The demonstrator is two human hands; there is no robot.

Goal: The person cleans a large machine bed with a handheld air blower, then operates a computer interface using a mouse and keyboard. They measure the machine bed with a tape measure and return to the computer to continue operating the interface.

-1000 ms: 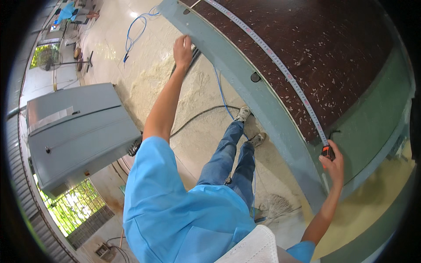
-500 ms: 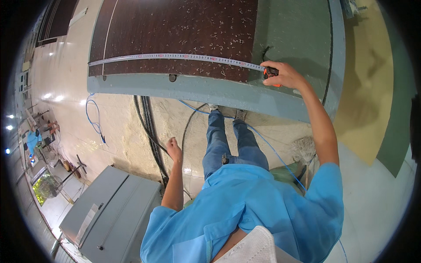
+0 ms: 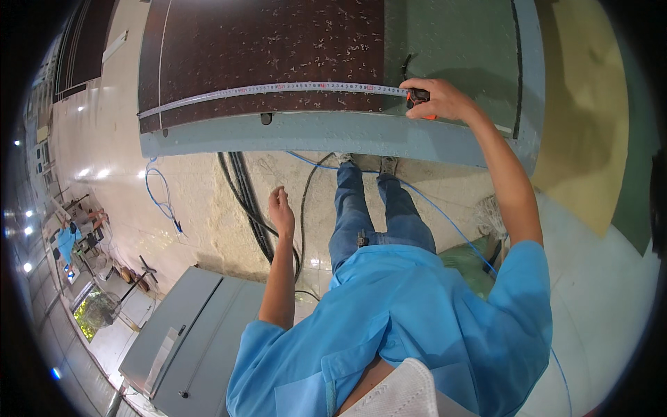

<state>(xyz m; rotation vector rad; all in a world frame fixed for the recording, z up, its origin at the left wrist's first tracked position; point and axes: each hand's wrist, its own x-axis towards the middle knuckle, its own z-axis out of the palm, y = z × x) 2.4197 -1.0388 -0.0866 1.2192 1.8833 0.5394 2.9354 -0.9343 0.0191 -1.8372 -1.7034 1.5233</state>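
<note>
My right hand (image 3: 448,102) grips the black and orange case of a tape measure (image 3: 417,97) at the right end of its drawn-out blade. That pale tape blade (image 3: 278,88) runs left, nearly straight, across a dark brown board (image 3: 264,48) to the board's left edge. The case sits past the board's right edge, over the green surface of the workbench (image 3: 458,42). My left hand (image 3: 281,210) hangs in the air in front of the bench, holding nothing, its fingers loosely stretched. Small curled shavings lie scattered over the board.
A grey cabinet (image 3: 201,340) stands at the lower left. Black cables (image 3: 244,201) and a blue hose (image 3: 445,217) cross the floor by my feet. A mop head (image 3: 490,214) is near my right elbow. Further left are a standing fan (image 3: 99,309) and another person (image 3: 67,243).
My left hand has risen a little, and its fingers have loosened from a closer curl. My right hand still holds the tape measure case. The whole view has shifted slightly.
</note>
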